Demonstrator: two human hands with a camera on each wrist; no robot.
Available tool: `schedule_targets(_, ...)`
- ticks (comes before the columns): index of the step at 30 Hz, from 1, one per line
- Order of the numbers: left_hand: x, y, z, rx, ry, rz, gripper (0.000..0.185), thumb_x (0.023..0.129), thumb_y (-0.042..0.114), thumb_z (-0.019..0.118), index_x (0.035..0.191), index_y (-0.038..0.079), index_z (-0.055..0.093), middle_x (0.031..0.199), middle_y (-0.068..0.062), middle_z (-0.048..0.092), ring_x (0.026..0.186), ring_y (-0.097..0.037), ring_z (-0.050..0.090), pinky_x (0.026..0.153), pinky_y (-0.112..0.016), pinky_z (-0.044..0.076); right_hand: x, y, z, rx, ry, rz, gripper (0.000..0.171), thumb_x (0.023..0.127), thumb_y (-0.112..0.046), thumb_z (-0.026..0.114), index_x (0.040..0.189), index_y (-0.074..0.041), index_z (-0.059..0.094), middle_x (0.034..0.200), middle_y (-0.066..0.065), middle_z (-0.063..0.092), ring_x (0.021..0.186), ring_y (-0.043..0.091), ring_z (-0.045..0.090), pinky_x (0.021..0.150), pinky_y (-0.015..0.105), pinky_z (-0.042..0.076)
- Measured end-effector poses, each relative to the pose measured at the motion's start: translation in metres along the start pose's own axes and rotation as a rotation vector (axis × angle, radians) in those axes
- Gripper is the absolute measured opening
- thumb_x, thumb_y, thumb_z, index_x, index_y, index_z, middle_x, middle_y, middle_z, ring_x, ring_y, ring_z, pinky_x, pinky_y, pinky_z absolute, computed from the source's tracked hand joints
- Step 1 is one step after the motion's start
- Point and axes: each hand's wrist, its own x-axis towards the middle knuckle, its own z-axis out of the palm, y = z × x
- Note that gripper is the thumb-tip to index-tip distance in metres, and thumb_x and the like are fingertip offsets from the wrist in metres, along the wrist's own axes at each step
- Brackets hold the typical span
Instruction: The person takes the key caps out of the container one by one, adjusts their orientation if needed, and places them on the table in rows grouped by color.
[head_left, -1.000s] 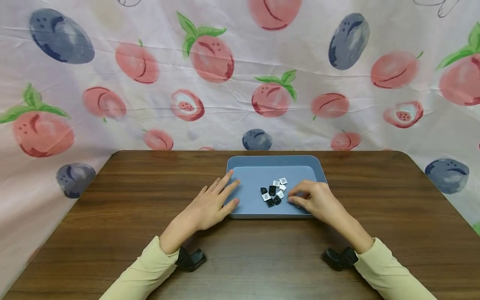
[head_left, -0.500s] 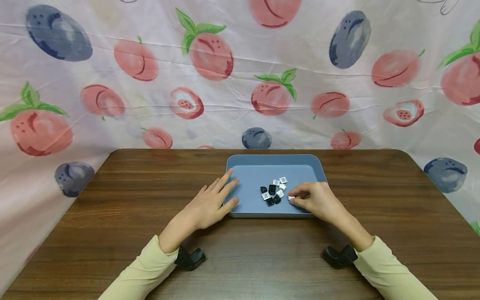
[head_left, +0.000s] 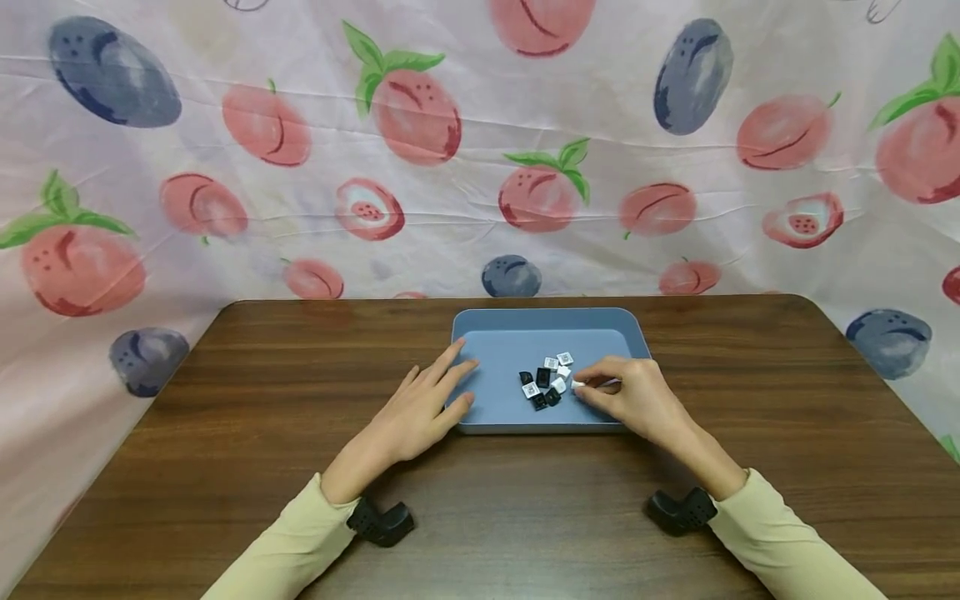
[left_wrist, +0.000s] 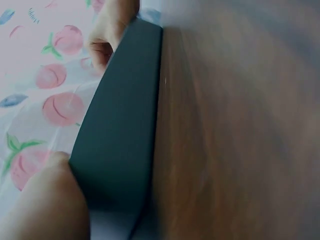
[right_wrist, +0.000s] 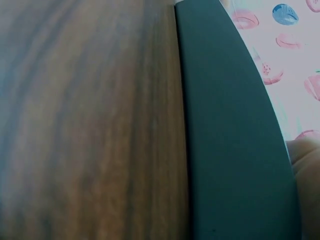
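Note:
My right hand reaches over the right side of a shallow blue tray and pinches a small white keycap between thumb and forefinger. Just left of those fingertips lies a loose cluster of small black and white keycaps, among them a black keycap and a white keycap with its patterned underside up. With fingers spread, my left hand rests at the tray's left rim. Both wrist views look at the tray's dark outer wall, which hides the keycaps.
The tray stands on a brown wood-grain table. Behind the table hangs a fruit-patterned cloth. A black wrist device sits under the left sleeve, and another black device under the right one.
A white keycap has come into sight between my right thumb and forefinger, and that hand has shifted slightly up and left. The left hand stays at the rim.

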Motion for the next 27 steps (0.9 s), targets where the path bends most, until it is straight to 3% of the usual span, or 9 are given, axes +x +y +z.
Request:
schedule_targets(4,-0.002,-0.004,0.006,-0.015,0.033,0.019,0.055,0.110,0.046,0.038,0.158,0.021,0.039,0.172,-0.001,0.012,0.150,-0.035,0.037,0.118,-0.072,0.016,-0.001,-0.008,0.004,0.039,0.067,-0.090,0.017,0.081,-0.002,0.084,0.096,-0.009,0.081,0.091,-0.002,0.077,0.081,0.010,0.073,0.070,0.023,0.060)
schedule_targets(13,-0.001,-0.005,0.006,-0.034,0.065,0.036,0.054,0.110,0.043,0.039,0.159,0.021,0.038,0.172,-0.002,0.013,0.151,-0.034,0.034,0.118,-0.072,0.015,-0.006,-0.047,0.027,0.319,0.088,-0.209,0.024,0.082,0.005,0.082,0.105,-0.002,0.078,0.099,0.006,0.077,0.082,0.013,0.075,0.071,0.022,0.060)
schedule_targets(17,-0.001,-0.006,0.005,-0.048,0.073,0.025,0.053,0.110,0.041,0.040,0.159,0.022,0.038,0.172,-0.001,0.014,0.151,-0.034,0.034,0.119,-0.071,0.013,-0.012,-0.061,0.038,0.395,0.063,-0.217,0.025,0.084,0.004,0.080,0.108,0.000,0.077,0.101,0.010,0.077,0.083,0.015,0.076,0.071,0.024,0.060)
schedule_targets(24,-0.001,-0.004,0.006,-0.078,0.070,0.053,0.053,0.110,0.037,0.042,0.160,0.021,0.035,0.172,-0.003,0.014,0.152,-0.032,0.032,0.118,-0.072,0.011,-0.023,-0.075,0.045,0.355,-0.024,-0.266,0.024,0.084,-0.001,0.081,0.107,-0.008,0.078,0.104,0.002,0.077,0.085,0.009,0.074,0.074,0.020,0.059)
schedule_targets(27,-0.002,-0.004,0.007,-0.084,0.072,0.048,0.054,0.110,0.037,0.043,0.161,0.022,0.033,0.172,-0.003,0.013,0.152,-0.031,0.032,0.119,-0.071,0.010,-0.028,-0.079,0.050,0.381,-0.087,-0.246,0.020,0.087,-0.004,0.080,0.107,-0.009,0.078,0.105,0.001,0.076,0.085,0.007,0.073,0.073,0.021,0.059)
